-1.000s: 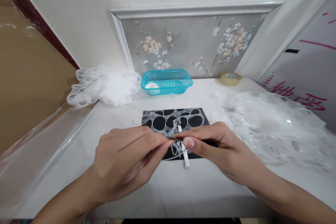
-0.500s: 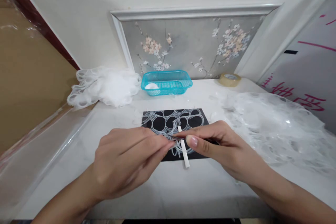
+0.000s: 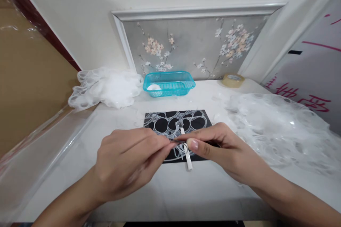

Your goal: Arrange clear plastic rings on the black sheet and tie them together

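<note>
A black mat [image 3: 162, 125] lies on the white table with a clear plastic sheet of ring-shaped cutouts [image 3: 186, 120] spread over it. A small white strip [image 3: 188, 159] rests across the mat's front edge. My left hand [image 3: 128, 163] is closed in a pinch at its fingertips, touching the plastic film. My right hand [image 3: 215, 149] is also pinched shut, on a thin dark tool whose tip meets my left fingertips over the mat.
A teal plastic basket [image 3: 169, 83] with a white round piece stands at the back. Heaps of clear plastic film lie at back left [image 3: 106, 87] and right [image 3: 279, 124]. A tape roll [image 3: 233, 79] sits by the flowered picture [image 3: 191, 46].
Hardly anything has moved; my right thumb shifted a little left toward my left fingertips, and both pinches stay together over the mat.
</note>
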`<state>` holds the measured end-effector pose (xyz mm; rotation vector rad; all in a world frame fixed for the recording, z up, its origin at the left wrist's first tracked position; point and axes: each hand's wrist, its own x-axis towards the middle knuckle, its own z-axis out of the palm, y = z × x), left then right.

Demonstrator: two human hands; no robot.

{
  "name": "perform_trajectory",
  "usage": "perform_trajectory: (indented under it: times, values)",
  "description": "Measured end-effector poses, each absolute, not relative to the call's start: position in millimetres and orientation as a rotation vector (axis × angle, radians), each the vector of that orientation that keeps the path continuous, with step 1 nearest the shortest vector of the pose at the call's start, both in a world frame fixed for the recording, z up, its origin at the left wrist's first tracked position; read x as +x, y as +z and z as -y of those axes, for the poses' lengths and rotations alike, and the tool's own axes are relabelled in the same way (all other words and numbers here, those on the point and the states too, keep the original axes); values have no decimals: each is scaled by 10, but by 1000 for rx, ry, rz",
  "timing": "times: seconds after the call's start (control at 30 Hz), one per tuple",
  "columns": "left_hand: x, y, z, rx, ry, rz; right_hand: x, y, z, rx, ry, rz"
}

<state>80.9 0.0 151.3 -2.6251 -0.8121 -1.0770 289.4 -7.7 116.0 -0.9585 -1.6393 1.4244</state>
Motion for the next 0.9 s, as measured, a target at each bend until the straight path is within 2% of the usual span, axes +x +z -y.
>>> perform_trajectory:
  times: [0.43, 0.8, 0.9]
  values:
    - [780, 1489, -20, -2644, -1082, 748, 2889, 1133, 61, -942, 1458, 1625]
    - [802, 1508, 3, -2604, -1055, 815, 2848, 1175, 60, -979, 1324, 1626]
    - [796, 1544, 5, -2588, -994, 836, 2832, 1160, 34, -985, 1395, 1527]
